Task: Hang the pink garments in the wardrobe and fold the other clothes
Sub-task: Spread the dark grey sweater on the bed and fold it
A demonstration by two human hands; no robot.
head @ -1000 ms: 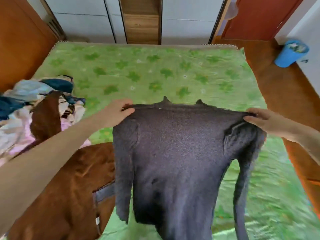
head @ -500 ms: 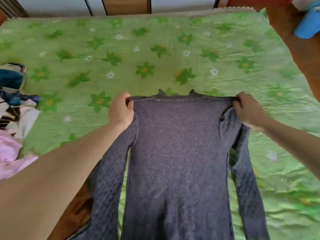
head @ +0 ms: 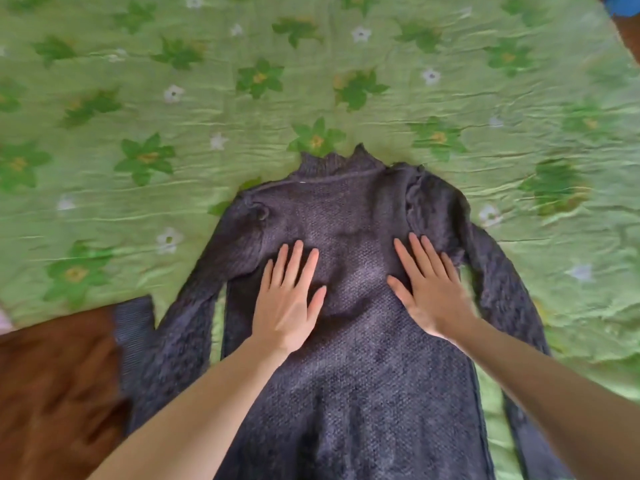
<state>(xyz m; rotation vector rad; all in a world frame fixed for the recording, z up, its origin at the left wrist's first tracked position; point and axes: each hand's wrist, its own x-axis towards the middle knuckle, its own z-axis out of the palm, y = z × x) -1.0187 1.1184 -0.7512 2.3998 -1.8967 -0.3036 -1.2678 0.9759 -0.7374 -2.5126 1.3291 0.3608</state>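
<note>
Green flowered bedspread (head: 346, 64) now carries the dark knit sweater (head: 346, 341), laid flat; left hand (head: 287, 299) and right hand (head: 429, 289), fingers straight and spread, have released its shoulders, ready for folding.

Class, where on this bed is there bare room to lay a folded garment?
Bare bedspread beyond the sweater collar, and to its right. Crowded near left: the brown garment meets the sweater's sleeve. Both hands, left and right, lie flat on the sweater.

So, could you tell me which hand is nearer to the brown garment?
Left. The left hand lies flat on the dark sweater on the brown garment's side; the right hand lies farther across.
</note>
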